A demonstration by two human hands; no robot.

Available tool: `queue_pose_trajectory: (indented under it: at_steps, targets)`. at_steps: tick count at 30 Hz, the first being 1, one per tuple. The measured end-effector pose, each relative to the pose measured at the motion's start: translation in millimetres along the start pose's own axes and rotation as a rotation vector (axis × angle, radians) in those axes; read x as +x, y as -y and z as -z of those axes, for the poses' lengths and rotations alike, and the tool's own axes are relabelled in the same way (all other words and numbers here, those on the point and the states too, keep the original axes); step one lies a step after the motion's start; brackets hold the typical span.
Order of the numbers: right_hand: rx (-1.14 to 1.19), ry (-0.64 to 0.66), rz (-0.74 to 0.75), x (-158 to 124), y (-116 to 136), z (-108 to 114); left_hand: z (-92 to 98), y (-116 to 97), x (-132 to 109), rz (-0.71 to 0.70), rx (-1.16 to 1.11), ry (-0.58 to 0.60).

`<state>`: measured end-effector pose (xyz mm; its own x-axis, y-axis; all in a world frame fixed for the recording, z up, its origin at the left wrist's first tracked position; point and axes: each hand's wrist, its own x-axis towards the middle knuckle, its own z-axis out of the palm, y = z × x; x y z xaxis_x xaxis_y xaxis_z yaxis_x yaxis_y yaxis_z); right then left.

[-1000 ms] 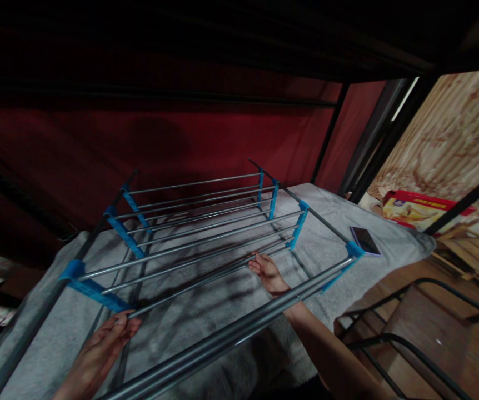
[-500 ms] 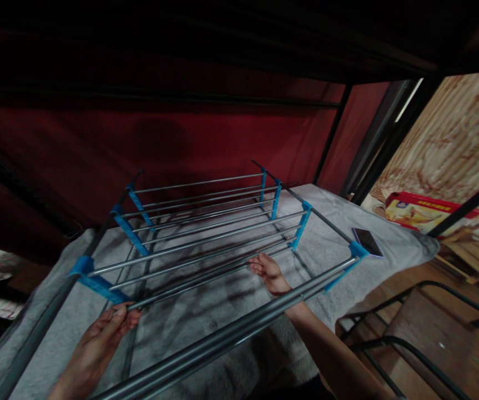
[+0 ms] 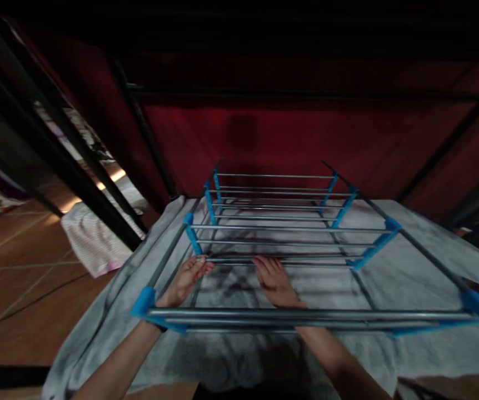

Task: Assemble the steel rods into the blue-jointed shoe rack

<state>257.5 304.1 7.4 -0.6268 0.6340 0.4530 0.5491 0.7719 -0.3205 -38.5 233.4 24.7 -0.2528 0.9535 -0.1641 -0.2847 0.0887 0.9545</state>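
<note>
Where both forearms reach under the front rods, a red panel stands beyond my hands and a grey blanket lies below them. The rack, an assembly of grey rods, side poles and blue brackets, rests on this blanket, extending ahead of and to both sides of my hands. A side pole runs well to the right of my right hand. The low rod spans the gap between my hands. A blue bracket is just beyond my left hand.

My left hand pinches the low rod near its left end, thumb against fingers. My right hand lies palm down with its fingers across the same rod; I cannot tell whether they close around it.

Handling, by judgement: the rods should be light, stiff and smooth enough to slip or turn. Grip a rod near its bracket and support its middle. The brackets look like plastic; avoid twisting them.
</note>
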Motion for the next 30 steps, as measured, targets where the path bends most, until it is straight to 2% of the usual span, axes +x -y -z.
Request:
queue_pose_trajectory:
  at_steps: [3, 6, 9, 11, 14, 15, 16, 18, 21, 23, 30]
  targets:
    - [-0.101, 0.151, 0.086, 28, 15, -8, -4.3, 0, -2, -0.012, -0.009, -0.028]
    - [-0.159, 0.272, 0.094, 53, 26, -10, -5.8, 0, -3, -0.033, 0.004, -0.006]
    - [-0.183, 0.351, 0.077, 67, 29, -11, -1.6, 5, 1, -0.065, 0.117, 0.008]
    - [-0.181, 0.386, 0.066, 69, 28, -12, 3.5, 10, 6, -0.116, 0.222, -0.090]
    - [-0.177, 0.422, 0.059, 67, 24, -13, 9.1, 15, 12, -0.241, 0.300, -0.309]
    - [-0.178, 0.421, 0.060, 67, 23, -14, 9.5, 14, 13, -0.277, 0.302, -0.338]
    - [-0.178, 0.415, 0.064, 67, 22, -15, 9.2, 12, 13, -0.306, 0.291, -0.331]
    - [-0.176, 0.397, 0.071, 68, 19, -17, 7.4, 4, 13, -0.332, 0.252, -0.246]
    - [-0.176, 0.392, 0.075, 70, 14, -21, 6.4, -11, 12, -0.256, 0.226, -0.033]
    - [-0.178, 0.400, 0.077, 71, 11, -24, 9.1, -19, 13, -0.193, 0.240, 0.047]
    - [-0.174, 0.425, 0.086, 69, 6, -28, 20.7, -30, 22, -0.159, 0.280, 0.127]
